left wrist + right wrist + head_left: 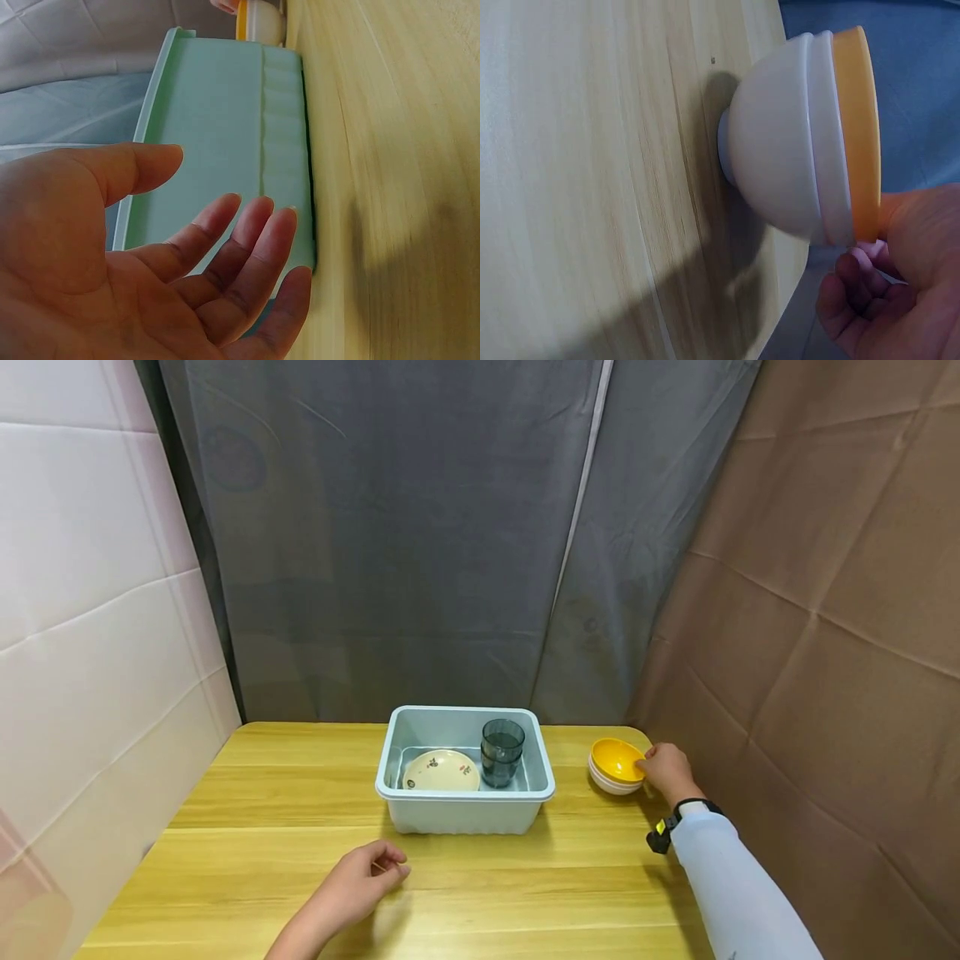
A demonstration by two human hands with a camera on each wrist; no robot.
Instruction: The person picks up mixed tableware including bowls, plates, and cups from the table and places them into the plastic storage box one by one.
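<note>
At the table's right side stands a stack of bowls, a yellow bowl (pixel 617 760) nested on top of white bowls (pixel 776 142). My right hand (pixel 667 770) pinches the yellow bowl's rim from the right, fingertips just under its edge in the right wrist view. My left hand (pixel 362 883) hovers over the table before the light blue basin (pixel 465 814), palm bare and fingers loosely bent, holding nothing. Inside the basin are a cream plate (pixel 442 771) with small printed figures and, to its right, stacked dark clear glasses (pixel 501 752).
The wooden table (pixel 247 827) carries the basin at its back middle. A grey curtain (pixel 405 543) hangs behind, a white cloth (pixel 97 577) on the left, and a brown cloth (pixel 825 610) close beside the right arm.
</note>
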